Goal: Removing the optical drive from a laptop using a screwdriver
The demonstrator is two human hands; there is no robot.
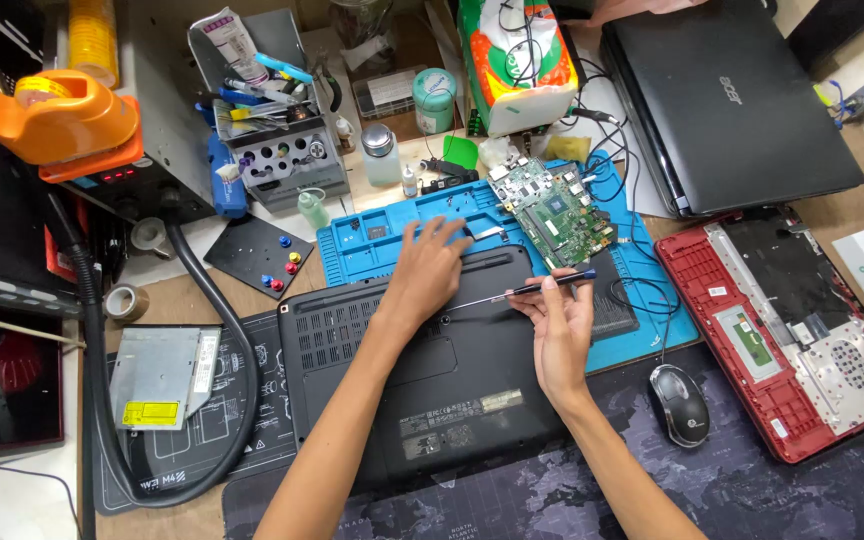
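The left hand (424, 272) lies flat with spread fingers on the black laptop base (422, 370) in the desk's middle. The right hand (559, 325) grips a screwdriver (527, 290) over its far edge.

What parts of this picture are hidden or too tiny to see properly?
Head view, the only one:
- Screwdriver tip: too thin to tell what it touches on the black laptop base.
- The base's top edge: covered by the left hand.
- Right hand grip: fingers hide part of the handle.
- Red laptop shell: its right corner is cut off by the picture's edge.
- Green circuit board parts: too small.
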